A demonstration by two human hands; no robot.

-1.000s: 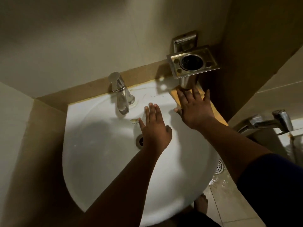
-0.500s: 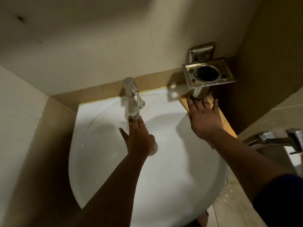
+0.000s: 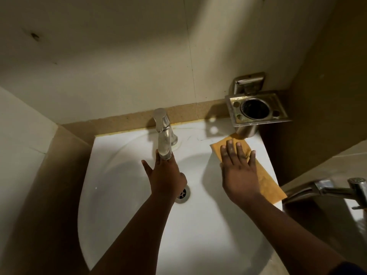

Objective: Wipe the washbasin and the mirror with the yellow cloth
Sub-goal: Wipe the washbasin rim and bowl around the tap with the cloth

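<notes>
Basin (image 3: 127, 225) fills the lower view: white, glossy ceramic, rounded at the near edge and squared off against the wall, with a round metal drain (image 3: 183, 193) in its hollow. Both forearms reach in over it. Cloth (image 3: 264, 175), a flat yellow rectangle with a matte, slightly grainy surface, lies along the basin's right ledge, angled toward the back corner. Right hand (image 3: 239, 171) lies palm-down on the cloth, fingers straight and spread, pressing it flat; the cloth shows beyond the fingertips and out past the wrist on the outer side. Left hand (image 3: 164, 175) is held over the bowl, palm down, fingers straight and thumb splayed, holding nothing; its fingertips sit under the spout of the tap (image 3: 163, 133), a smooth, chromed column with a flat lever top. The drain peeks out just beside this hand's heel. Beyond the right hand's fingertips a brushed-steel holder (image 3: 258, 110), rectangular with one large round opening and small holes, juts from the wall.
</notes>
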